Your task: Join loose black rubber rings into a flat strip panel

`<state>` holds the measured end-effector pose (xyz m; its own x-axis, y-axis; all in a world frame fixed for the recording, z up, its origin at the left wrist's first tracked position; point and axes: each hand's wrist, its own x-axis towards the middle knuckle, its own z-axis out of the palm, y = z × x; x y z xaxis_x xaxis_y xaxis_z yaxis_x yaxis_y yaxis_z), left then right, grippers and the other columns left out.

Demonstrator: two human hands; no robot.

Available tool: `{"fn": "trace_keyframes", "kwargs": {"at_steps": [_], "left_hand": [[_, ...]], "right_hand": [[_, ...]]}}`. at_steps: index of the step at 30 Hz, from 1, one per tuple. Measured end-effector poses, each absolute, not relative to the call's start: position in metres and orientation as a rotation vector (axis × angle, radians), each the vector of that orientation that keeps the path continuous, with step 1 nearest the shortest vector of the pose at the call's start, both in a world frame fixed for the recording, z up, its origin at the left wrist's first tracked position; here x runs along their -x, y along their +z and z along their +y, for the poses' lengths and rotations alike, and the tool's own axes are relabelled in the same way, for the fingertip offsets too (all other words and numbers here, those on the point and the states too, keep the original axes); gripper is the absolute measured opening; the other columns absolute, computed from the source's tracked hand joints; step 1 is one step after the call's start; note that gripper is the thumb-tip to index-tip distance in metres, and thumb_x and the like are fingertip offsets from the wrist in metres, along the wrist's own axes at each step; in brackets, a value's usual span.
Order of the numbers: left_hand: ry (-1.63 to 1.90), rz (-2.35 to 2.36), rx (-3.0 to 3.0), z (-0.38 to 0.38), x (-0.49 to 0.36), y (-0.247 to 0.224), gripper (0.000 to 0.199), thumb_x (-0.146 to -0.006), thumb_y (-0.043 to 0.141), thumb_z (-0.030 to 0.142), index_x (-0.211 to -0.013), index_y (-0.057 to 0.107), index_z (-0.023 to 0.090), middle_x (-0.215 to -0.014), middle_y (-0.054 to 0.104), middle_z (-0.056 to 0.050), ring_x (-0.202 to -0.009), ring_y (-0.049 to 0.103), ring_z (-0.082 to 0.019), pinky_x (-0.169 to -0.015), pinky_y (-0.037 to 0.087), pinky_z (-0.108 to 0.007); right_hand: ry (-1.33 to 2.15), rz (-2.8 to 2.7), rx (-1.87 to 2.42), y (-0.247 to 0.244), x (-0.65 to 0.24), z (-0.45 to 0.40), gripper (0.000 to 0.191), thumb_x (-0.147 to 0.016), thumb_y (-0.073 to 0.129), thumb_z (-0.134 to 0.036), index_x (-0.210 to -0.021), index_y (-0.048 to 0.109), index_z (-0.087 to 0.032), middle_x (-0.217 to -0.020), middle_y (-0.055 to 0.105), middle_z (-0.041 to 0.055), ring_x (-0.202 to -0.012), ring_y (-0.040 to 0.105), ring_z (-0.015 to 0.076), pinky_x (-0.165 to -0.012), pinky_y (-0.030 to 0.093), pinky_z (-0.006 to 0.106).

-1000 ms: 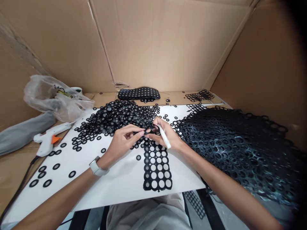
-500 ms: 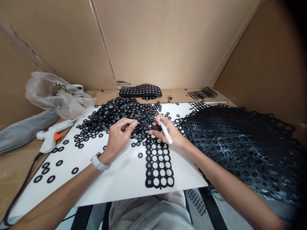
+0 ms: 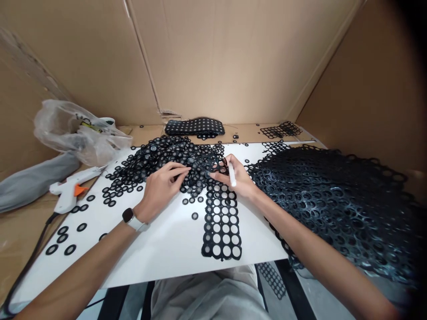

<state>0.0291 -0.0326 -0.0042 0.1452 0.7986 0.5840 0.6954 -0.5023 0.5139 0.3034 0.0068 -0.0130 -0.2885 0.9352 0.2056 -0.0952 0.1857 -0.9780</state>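
A strip of black perforated sheet (image 3: 226, 229) with rows of round holes lies on the white board, and its far end lifts into my right hand (image 3: 238, 178). That hand pinches the strip's end between thumb and fingers while a white pen-like stick (image 3: 232, 174) is tucked in the same grip. My left hand (image 3: 165, 184) has thumb and forefinger pinched together beside the pile of black rings (image 3: 160, 155); anything between the tips is too small to make out. Small rings fill the strip's left column of holes.
A big heap of black perforated sheet (image 3: 320, 204) covers the board's right side. At left lie a white glue gun (image 3: 68, 193) with an orange trigger, and a clear plastic bag (image 3: 80, 133). Loose rings (image 3: 62, 238) are scattered on the white board (image 3: 140, 258). Cardboard walls (image 3: 227, 66) enclose the back and sides.
My left hand has shifted slightly left, with its wrist turned so the watch face shows. My right hand has moved a little up and right, lifting the strip's far end; the white stick is more upright.
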Motion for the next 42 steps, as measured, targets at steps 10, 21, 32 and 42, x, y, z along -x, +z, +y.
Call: {"fn": "trace_keyframes", "kwargs": {"at_steps": [10, 21, 32, 42], "left_hand": [[1.320, 1.186, -2.451, -0.055, -0.060, 0.000, 0.036, -0.111, 0.076, 0.031, -0.147, 0.078, 0.031, -0.133, 0.083, -0.005, -0.096, 0.079, -0.016, -0.085, 0.065, -0.029], [1.346, 1.176, -2.397, -0.050, -0.054, -0.001, 0.028, -0.112, 0.074, 0.030, -0.138, 0.085, 0.028, -0.119, 0.085, -0.006, -0.100, 0.080, -0.020, -0.084, 0.063, -0.032], [1.312, 1.318, -2.213, -0.051, -0.059, 0.010, 0.030, -0.111, 0.068, 0.034, -0.086, 0.081, 0.022, -0.087, 0.078, -0.004, -0.075, 0.071, -0.018, -0.061, 0.050, -0.030], [1.245, 1.495, -2.255, -0.026, -0.021, 0.006, 0.018, -0.103, 0.075, 0.036, -0.101, 0.092, 0.029, -0.108, 0.087, -0.003, -0.066, 0.066, -0.016, -0.065, 0.051, -0.031]], "right_hand": [[1.410, -1.374, 0.901, -0.008, -0.293, -0.007, 0.058, -0.072, 0.106, -0.054, -0.094, 0.059, -0.029, -0.095, 0.071, -0.0003, -0.103, 0.074, 0.0296, -0.103, 0.062, 0.056], [1.527, -1.435, 0.832, -0.012, -0.293, -0.006, 0.070, -0.065, 0.109, -0.046, -0.095, 0.048, -0.031, -0.097, 0.069, -0.0025, -0.112, 0.077, 0.0282, -0.099, 0.067, 0.049], [1.418, -1.555, 0.804, -0.008, -0.292, -0.009, 0.070, -0.062, 0.112, -0.037, -0.089, 0.048, -0.030, -0.090, 0.057, -0.0041, -0.093, 0.068, 0.0260, -0.084, 0.061, 0.044], [1.429, -1.435, 0.908, -0.010, -0.305, 0.004, 0.070, -0.067, 0.107, -0.044, -0.096, 0.045, -0.031, -0.095, 0.064, -0.0038, -0.106, 0.076, 0.0276, -0.094, 0.067, 0.049]]}}
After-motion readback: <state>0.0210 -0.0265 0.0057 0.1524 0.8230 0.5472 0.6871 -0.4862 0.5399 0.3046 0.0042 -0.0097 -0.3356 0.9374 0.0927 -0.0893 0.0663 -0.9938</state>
